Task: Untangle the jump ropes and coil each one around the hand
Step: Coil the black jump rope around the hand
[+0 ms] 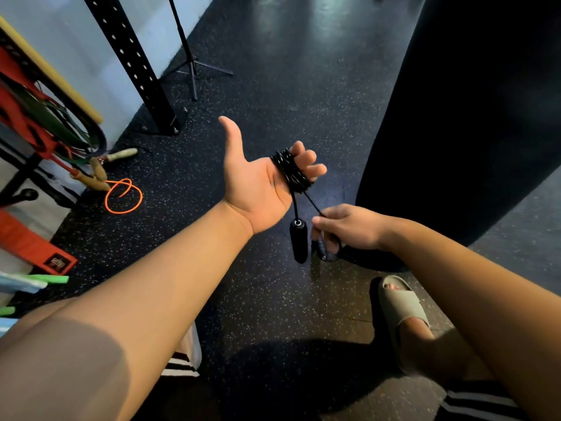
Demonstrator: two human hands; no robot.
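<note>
1. Gym floor (273, 314), dark speckled rubber; black post (136, 62) up-left of L hand, dark bag (470, 117) to its right.
2. L hand (258, 183) palm up, thumb out, fingers part curled; not clamped, acts as spool.
3. Black rope (290, 170) wound in many turns round L fingers. One handle (299, 241) hangs free just below L hand.
4. R hand (349, 227) below-right of L hand, pinched on rope tail; 2nd handle seems under it, partly hidden.
5. Step, I judge: coiling black rope, nearly done.
6. Next likely: wrap last slack w/ tension, tuck end so coil holds.
7. Orange rope (124, 196) loose on floor, well left of L hand; looks not yet coiled.
</note>
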